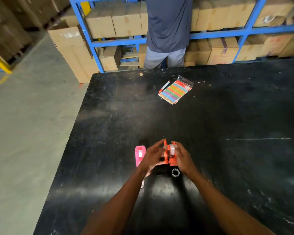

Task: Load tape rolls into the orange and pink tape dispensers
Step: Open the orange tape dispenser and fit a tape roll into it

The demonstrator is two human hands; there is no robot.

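Note:
The orange tape dispenser (pixel 168 156) is held above the black table (pixel 227 116), near its front middle. My left hand (pixel 152 156) grips its left side and my right hand (pixel 182 156) its right side. A clear tape roll (pixel 172 148) sits in the top of the orange dispenser between my fingers. The pink tape dispenser (pixel 139 154) lies on the table just left of my left hand, with a white piece showing in its opening. A loose clear tape roll (pixel 175 172) lies on the table under my hands. Another roll (pixel 142 184) peeks out beside my left forearm.
A packet of coloured label strips (pixel 176 90) and a red-capped marker (pixel 164 86) lie toward the far side of the table. A person (pixel 166 31) stands behind the table facing blue shelving (pixel 95 43) stacked with cardboard boxes. The concrete floor (pixel 24 133) lies to the left.

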